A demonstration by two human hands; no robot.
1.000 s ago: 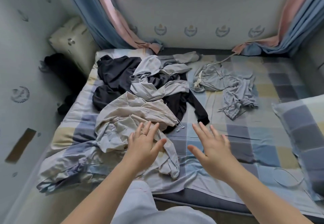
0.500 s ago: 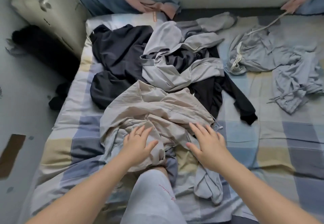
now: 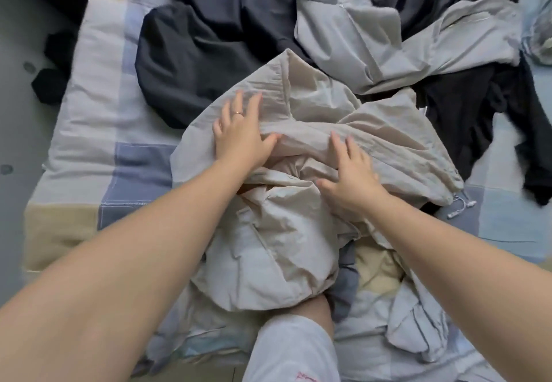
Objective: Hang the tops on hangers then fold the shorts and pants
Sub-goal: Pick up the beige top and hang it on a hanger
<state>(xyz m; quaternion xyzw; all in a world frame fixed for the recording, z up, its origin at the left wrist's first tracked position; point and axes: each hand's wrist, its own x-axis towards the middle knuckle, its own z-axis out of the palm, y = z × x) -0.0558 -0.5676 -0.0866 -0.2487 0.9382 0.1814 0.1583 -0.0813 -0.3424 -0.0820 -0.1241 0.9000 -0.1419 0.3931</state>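
A crumpled beige garment [image 3: 301, 232] with a drawstring toggle at its right edge lies in a heap on the bed in front of me. My left hand [image 3: 240, 133] rests flat on its upper left part, fingers spread, a ring on one finger. My right hand [image 3: 352, 175] lies flat on the cloth to the right, fingers straight. Behind the heap lie a dark navy garment [image 3: 203, 53], a grey button-up top [image 3: 388, 44] and a black long-sleeved top [image 3: 484, 118]. No hanger is in view.
The bed carries a checked sheet [image 3: 98, 154] in blue, beige and white. A pale blue-grey cloth [image 3: 418, 325] is bunched at the lower right. My knee [image 3: 295, 340] in light shorts rests on the bed's near edge. The floor [image 3: 18, 118] lies to the left.
The view has moved closer and lower over the bed. Both hands have reached forward and now lie flat on the beige garment.
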